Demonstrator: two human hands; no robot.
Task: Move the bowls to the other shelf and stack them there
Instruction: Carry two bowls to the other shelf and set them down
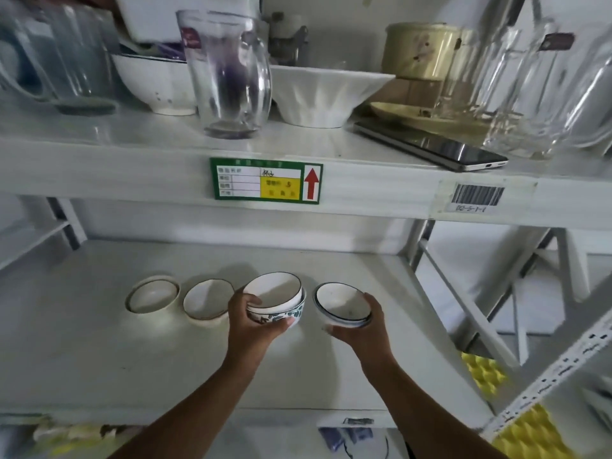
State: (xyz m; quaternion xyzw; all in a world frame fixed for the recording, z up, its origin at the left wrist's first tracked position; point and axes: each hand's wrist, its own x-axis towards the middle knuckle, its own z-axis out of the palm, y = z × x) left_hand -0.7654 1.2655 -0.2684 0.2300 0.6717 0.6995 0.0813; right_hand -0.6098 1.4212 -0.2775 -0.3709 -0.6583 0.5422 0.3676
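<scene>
Over the lower shelf [99,359], the left hand [255,321] grips a two-bowl stack [276,301] (white bowl nested in a patterned one), fingers curled around it. The right hand [361,321] grips a blue-rimmed bowl [341,301]. Two bowls [180,298] sit just left.

Both forearms are bare to the hands, no sleeves, nothing worn.

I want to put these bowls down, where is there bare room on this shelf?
Bare shelf lies in front of the two loose bowls and right of the right hand. The upper shelf is crowded.
</scene>
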